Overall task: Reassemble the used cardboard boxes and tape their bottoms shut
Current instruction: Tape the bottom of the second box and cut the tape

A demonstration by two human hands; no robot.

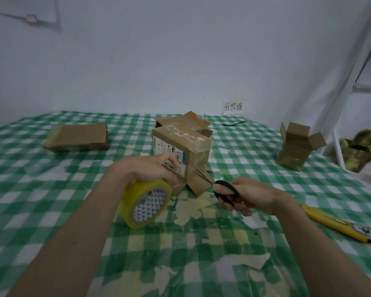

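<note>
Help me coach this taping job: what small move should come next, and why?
Probably close the scissors in the right hand to cut the tape: their blades sit open at the labelled box, while the left hand holds the tape roll beside it.

Showed two bare forearms without sleeves, each slender and ending in a bare left hand (pixel 150 170) and a bare right hand (pixel 250 196), with no watch, ring, glove or marking visible on wrists or fingers (pixel 171 160).
</note>
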